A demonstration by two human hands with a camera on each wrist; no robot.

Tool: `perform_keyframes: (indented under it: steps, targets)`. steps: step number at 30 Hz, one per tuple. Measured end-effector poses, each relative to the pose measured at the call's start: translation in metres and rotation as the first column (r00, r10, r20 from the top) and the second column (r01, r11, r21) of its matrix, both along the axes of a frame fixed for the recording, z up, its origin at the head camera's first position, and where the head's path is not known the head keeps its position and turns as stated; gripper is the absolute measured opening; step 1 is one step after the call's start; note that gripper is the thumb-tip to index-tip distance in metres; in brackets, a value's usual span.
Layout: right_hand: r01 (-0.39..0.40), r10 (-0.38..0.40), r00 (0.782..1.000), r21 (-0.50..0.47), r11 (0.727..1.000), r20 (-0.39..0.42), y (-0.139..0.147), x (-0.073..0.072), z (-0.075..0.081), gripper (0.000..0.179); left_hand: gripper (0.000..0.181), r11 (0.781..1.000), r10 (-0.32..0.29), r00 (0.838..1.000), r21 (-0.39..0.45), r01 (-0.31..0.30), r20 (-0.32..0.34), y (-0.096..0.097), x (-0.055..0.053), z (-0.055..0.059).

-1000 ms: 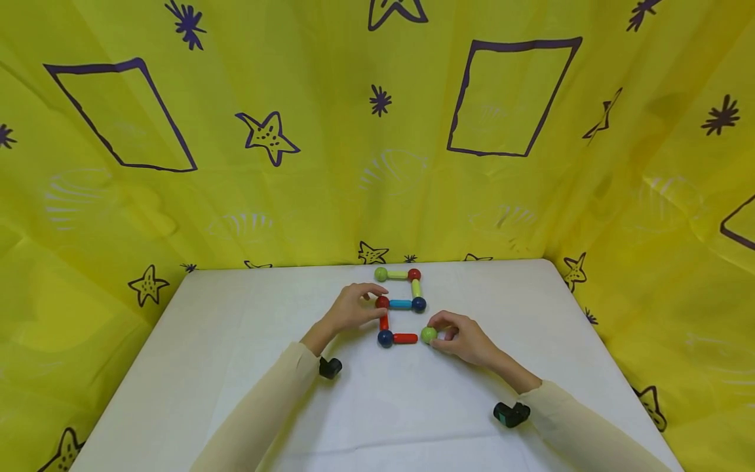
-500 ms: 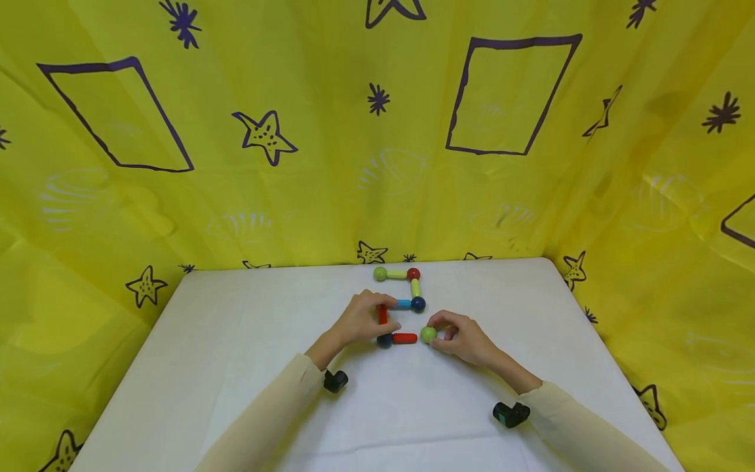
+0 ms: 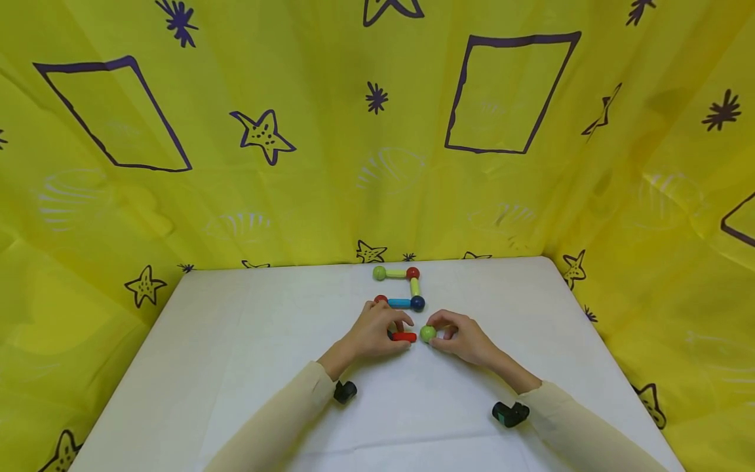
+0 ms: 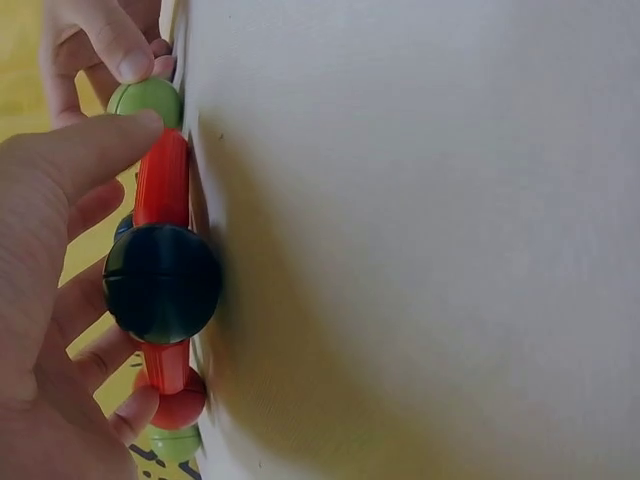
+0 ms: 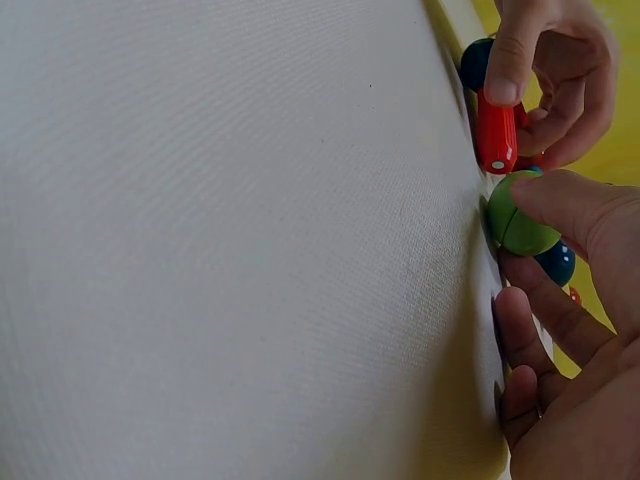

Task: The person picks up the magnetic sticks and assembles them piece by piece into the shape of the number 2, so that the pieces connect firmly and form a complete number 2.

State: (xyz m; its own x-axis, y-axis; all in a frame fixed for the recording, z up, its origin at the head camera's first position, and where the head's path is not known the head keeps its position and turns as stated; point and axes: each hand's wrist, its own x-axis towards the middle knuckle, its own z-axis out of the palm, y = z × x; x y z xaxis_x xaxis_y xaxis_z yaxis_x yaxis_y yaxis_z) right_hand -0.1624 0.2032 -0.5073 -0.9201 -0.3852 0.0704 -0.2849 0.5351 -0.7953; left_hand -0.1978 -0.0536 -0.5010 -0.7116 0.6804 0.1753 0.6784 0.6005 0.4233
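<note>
On the white table lies a chain of magnetic rods and balls. My right hand [image 3: 463,337] pinches a green ball [image 5: 522,215] between thumb and index finger, just off the free end of a red rod [image 3: 404,337]. My left hand [image 3: 377,331] is spread around that rod, thumb on the near side and index finger beyond, with a gap between finger and rod in the head view. A dark blue ball [image 4: 163,284] joins this rod to a second red rod [image 4: 167,366]; the left hand hides most of both in the head view.
Farther back, the chain continues with a red ball [image 3: 381,299], a blue rod [image 3: 399,303], a dark blue ball [image 3: 417,303], pale green rods [image 3: 415,287], another red ball [image 3: 413,273] and a green ball [image 3: 379,273]. A yellow patterned curtain [image 3: 330,196] surrounds the white table [image 3: 265,314].
My left hand has moved from the red ball at the chain's bend down and right, to around the lower red rod. The right hand stays at the green ball.
</note>
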Motion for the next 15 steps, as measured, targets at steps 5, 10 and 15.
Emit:
perform_keyframes:
  steps: [5, 10, 15]
  targets:
    - [0.009, -0.009, 1.000, 0.004, 1.000, -0.006, -0.0004, -0.0002, 0.0004, 0.028, 0.023, 1.000, 0.009, 1.000, -0.017, -0.009, -0.016, 0.0016, -0.0004, -0.0027]
    - [0.006, -0.006, 1.000, 0.000, 1.000, -0.009, -0.0002, 0.0000, 0.0010, 0.027, 0.015, 1.000, 0.021, 1.000, -0.009, -0.021, -0.016, 0.0026, 0.0003, -0.0030]
    - [-0.002, 0.002, 1.000, -0.004, 1.000, -0.012, -0.0006, 0.0007, 0.0008, 0.027, 0.014, 0.998, 0.035, 0.999, 0.046, -0.037, 0.030, 0.0029, 0.0013, -0.0020]
